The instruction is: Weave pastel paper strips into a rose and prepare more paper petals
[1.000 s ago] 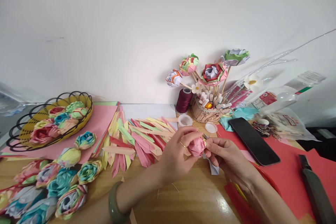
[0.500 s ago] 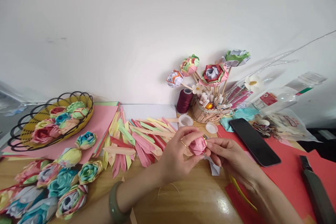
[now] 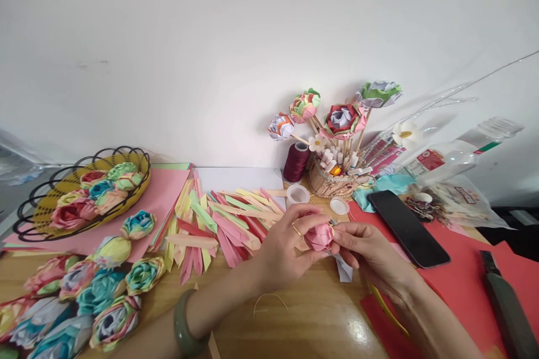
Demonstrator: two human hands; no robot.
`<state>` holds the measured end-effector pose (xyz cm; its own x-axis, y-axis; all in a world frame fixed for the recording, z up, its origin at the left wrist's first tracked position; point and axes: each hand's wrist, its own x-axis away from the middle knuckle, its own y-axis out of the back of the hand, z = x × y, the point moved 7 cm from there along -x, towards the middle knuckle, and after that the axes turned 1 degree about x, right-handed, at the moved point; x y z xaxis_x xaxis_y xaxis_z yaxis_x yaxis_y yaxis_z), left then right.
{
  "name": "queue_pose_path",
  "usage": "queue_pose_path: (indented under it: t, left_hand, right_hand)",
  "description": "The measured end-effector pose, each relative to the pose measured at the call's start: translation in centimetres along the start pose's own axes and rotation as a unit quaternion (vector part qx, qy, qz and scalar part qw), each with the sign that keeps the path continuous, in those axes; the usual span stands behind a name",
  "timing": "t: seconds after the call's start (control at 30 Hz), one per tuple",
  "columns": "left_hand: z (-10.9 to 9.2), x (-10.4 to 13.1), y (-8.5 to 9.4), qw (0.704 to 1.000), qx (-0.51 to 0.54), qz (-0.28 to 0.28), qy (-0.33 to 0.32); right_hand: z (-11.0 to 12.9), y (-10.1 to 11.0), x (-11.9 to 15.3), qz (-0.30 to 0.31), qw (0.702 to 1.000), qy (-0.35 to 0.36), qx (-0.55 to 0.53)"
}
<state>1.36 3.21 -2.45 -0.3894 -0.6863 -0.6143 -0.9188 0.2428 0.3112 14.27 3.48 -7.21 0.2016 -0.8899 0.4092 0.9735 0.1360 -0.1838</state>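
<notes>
A small pink paper flower (image 3: pixel 319 235) is held above the table, right of centre. My left hand (image 3: pixel 290 244) is curled round its left side and top, with a gold ring on one finger and a green bangle on the wrist. From the right, my right hand (image 3: pixel 368 247) pinches at the flower's edge with thumb and index finger. A folded grey-white paper piece (image 3: pixel 344 269) lies just below the flower, between the hands.
Folded paper strips (image 3: pixel 231 219) are heaped behind my left hand. Finished paper flowers (image 3: pixel 101 291) and a yellow basket (image 3: pixel 141 188) are at left. Maroon thread (image 3: pixel 296 162) and a flower holder (image 3: pixel 337 182) stand behind; a phone (image 3: pixel 408 227) and cutter (image 3: pixel 509 308) lie right.
The fingers of my right hand have shifted slightly at the flower's right edge. The flower has turned a little, showing more pink at its top.
</notes>
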Motion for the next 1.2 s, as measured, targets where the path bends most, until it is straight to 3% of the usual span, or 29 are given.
queue_pose_path:
  t: [0.5,0.73,1.2]
  left_hand:
    - [0.3,0.4,-0.5,1.0,-0.005,0.004,0.008]
    - [1.1,0.4,-0.2,0.999,-0.012,0.002,0.05]
    - [0.8,0.3,-0.5,0.999,-0.016,0.021,0.028]
  right_hand:
    - [-0.3,0.2,-0.2,-0.019,0.999,0.037,-0.013]
    - [0.0,0.4,-0.1,-0.02,0.998,0.049,-0.017]
    - [-0.2,0.5,-0.2,-0.025,0.999,0.037,-0.003]
